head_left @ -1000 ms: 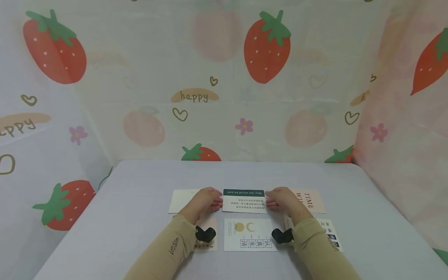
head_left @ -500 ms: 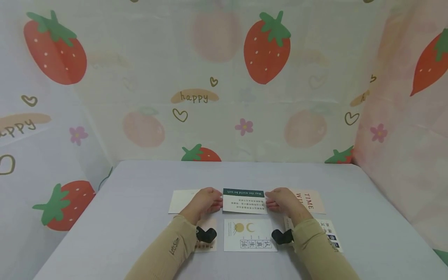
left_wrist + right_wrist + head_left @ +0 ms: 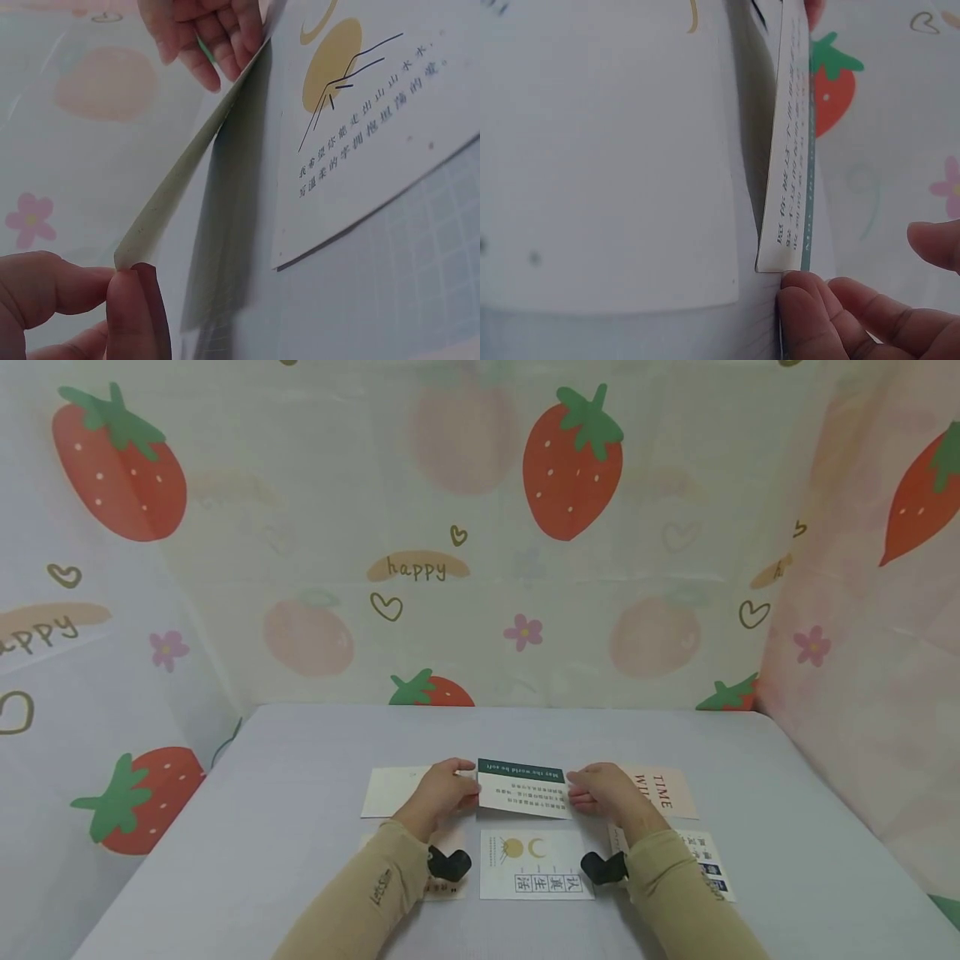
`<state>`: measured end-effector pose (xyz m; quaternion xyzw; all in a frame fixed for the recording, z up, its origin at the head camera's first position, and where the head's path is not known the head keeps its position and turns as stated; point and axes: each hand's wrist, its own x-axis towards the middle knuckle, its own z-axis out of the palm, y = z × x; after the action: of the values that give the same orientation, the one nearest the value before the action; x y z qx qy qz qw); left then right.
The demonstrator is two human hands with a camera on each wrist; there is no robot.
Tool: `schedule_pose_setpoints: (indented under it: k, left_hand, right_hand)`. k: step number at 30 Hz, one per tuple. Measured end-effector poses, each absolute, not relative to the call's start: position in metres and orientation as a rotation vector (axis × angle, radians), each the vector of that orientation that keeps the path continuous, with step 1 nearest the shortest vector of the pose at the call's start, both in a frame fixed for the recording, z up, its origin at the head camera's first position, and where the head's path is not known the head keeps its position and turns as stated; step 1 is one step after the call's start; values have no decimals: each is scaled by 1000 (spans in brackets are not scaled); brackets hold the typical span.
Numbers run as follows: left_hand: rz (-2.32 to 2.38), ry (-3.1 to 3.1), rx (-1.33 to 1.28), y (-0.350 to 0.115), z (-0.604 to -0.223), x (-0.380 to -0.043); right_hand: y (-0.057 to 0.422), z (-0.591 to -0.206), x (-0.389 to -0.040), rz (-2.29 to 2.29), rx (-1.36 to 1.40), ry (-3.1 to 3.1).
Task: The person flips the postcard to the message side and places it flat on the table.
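Note:
A white card with a dark green strip is tilted up off the table at the back middle. At its left end my left hand pinches a corner between thumb and finger, as the left wrist view shows on the card's edge. My right hand is at the opposite end, fingertips against the card's short edge and thumb held apart. A shadow falls on the table under the raised card. Just in front lies a white card with a golden sun and moon, flat.
A plain cream card lies at back left, partly under my left arm. Pinkish TIME card is at back right. Two more cards, a peach one and one with blue pictures, lie in front, partly covered by my arms. A strawberry-print curtain encloses the table.
The green-striped card has gone from lying flat to tilted, its left end and far edge rising with my left hand. My right hand has hardly moved.

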<state>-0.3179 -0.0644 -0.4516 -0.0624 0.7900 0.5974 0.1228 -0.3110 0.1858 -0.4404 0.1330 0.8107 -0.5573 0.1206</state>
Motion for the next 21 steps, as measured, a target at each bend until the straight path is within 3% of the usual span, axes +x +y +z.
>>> schedule_pose_setpoints:
  k: [21]
  left_hand:
    - [1763, 2268, -186, -67, -448, -317]
  right_hand:
    - [186, -443, -311, -1580, 360, 2411]
